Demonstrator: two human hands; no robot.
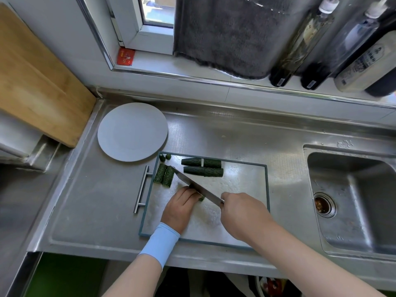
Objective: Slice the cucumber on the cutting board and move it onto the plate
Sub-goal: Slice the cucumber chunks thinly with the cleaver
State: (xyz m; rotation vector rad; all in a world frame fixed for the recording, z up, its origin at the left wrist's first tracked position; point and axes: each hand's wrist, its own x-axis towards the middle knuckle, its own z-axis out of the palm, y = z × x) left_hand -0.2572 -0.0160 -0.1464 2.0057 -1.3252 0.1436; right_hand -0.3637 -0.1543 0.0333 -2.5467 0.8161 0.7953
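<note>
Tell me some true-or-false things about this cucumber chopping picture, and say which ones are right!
1. The right hand holds the knife. True.
2. The plate has cucumber slices on it. False: nothing lies on it; the cut pieces are all on the cutting board.
3. The left hand holds down a cucumber piece next to the blade. True.
4. The sink is left of the cutting board. False: it is on the board's right; the plate is at its far left corner.
</note>
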